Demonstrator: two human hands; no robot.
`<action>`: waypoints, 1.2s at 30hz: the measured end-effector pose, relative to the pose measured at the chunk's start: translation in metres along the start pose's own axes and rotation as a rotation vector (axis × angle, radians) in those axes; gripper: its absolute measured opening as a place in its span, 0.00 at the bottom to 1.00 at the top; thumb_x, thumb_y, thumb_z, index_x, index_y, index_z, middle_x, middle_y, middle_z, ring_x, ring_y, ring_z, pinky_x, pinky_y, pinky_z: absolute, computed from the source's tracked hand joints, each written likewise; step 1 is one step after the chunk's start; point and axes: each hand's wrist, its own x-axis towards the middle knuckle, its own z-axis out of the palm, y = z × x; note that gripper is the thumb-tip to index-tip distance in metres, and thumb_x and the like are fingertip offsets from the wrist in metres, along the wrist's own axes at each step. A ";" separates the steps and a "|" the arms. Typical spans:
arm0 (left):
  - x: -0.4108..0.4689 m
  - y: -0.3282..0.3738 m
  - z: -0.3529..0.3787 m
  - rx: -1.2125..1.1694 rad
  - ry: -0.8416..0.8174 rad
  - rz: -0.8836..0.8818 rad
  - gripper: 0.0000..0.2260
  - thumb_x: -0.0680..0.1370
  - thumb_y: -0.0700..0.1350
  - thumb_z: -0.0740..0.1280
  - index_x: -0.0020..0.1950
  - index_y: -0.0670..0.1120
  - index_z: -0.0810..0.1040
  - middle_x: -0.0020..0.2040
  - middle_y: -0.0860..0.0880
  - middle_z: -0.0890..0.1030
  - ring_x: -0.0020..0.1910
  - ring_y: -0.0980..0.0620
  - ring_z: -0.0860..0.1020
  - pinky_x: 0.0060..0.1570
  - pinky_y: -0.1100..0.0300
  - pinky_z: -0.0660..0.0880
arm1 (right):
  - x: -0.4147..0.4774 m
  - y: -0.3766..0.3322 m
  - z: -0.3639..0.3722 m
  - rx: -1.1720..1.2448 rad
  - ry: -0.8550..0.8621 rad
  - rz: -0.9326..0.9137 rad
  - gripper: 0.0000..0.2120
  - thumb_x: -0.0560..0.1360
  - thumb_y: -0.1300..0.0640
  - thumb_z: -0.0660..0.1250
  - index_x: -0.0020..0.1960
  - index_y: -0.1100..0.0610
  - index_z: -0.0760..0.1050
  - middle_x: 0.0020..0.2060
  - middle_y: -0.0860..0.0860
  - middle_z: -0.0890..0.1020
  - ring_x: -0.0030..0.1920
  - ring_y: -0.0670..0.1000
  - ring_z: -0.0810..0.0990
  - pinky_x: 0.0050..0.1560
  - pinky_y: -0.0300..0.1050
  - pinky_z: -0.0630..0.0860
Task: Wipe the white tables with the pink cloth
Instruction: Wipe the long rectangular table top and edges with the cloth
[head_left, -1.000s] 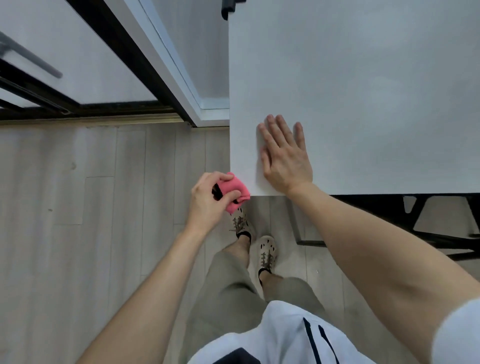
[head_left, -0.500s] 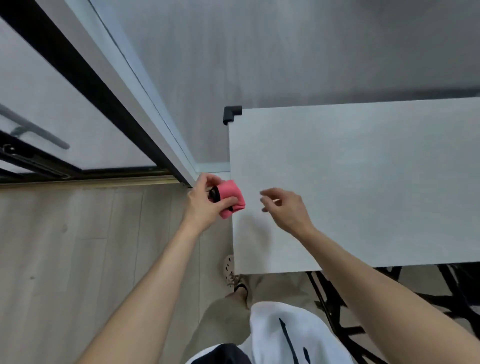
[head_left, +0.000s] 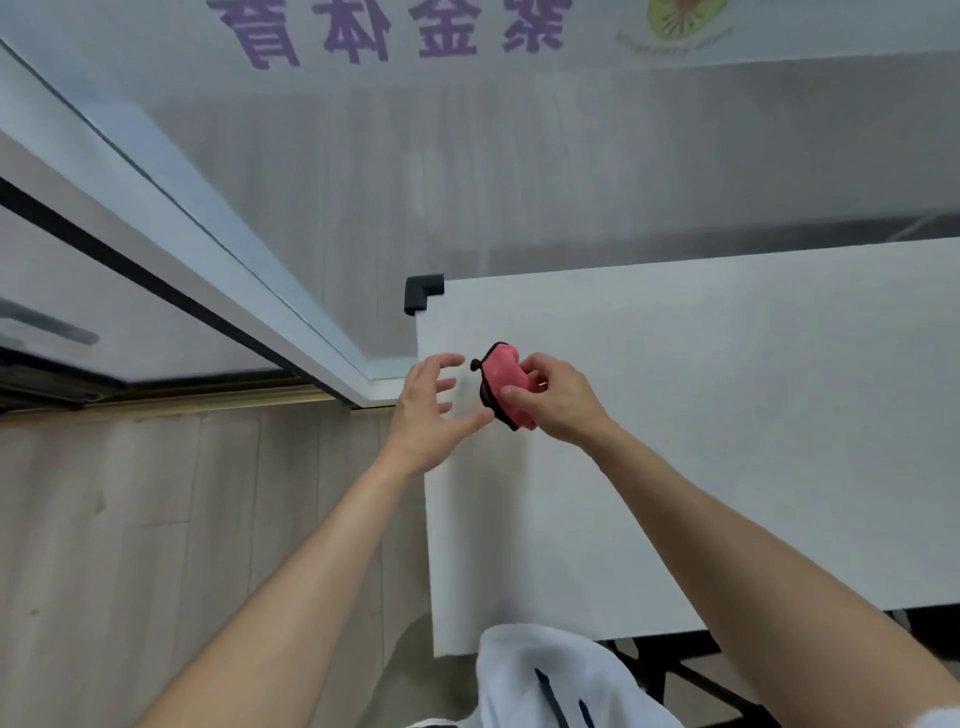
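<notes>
Wall (head_left: 519, 182) in pale grey fills the top of the head view, with purple lettering (head_left: 395, 31) cut off along its upper edge. Table (head_left: 727, 441), white and wide, spreads across the right half below it, its left edge running down the middle of the view and its near edge ending above a dark frame (head_left: 665, 647). Pale wood floor (head_left: 156, 519) takes the lower left, bordered above by a white door frame (head_left: 208, 275) with a black strip that slants toward the table's far left corner. Two bare forearms reach up from the bottom, either side of a white shirt (head_left: 545, 686) with dark stripes. The right hand (head_left: 563, 402) is over the table's left part, thumb and curled fingers pinching the cloth (head_left: 506, 384), a bunched pink wad with black trim held just inside the left edge and in front of the far corner; whether it touches the tabletop cannot be told. The left hand (head_left: 426, 410) hovers just beside it, straddling the table's edge, fingers spread and loose, gripping nothing, its thumb tip at the cloth's lower end. A small black guard (head_left: 422, 291) caps the table's far left corner, apart from both hands.
</notes>
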 end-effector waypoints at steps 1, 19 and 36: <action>0.007 0.000 -0.002 -0.020 0.008 -0.043 0.34 0.75 0.48 0.82 0.77 0.57 0.70 0.76 0.59 0.71 0.72 0.57 0.75 0.69 0.51 0.78 | 0.004 -0.002 -0.007 -0.033 -0.030 -0.020 0.09 0.74 0.50 0.74 0.52 0.50 0.81 0.44 0.50 0.86 0.42 0.54 0.86 0.51 0.59 0.86; 0.060 0.029 0.001 -0.194 -0.196 -0.153 0.09 0.80 0.40 0.76 0.57 0.49 0.81 0.50 0.38 0.84 0.45 0.39 0.86 0.53 0.41 0.85 | 0.038 -0.012 -0.013 0.938 -0.218 0.539 0.27 0.73 0.53 0.83 0.67 0.65 0.80 0.59 0.63 0.87 0.60 0.62 0.88 0.69 0.56 0.82; 0.085 -0.009 0.014 1.147 -0.274 -0.099 0.67 0.67 0.59 0.85 0.87 0.60 0.36 0.87 0.42 0.34 0.86 0.40 0.37 0.85 0.46 0.53 | 0.189 0.008 -0.026 -0.811 0.492 -0.750 0.14 0.76 0.70 0.66 0.56 0.57 0.83 0.45 0.56 0.81 0.51 0.64 0.78 0.63 0.56 0.74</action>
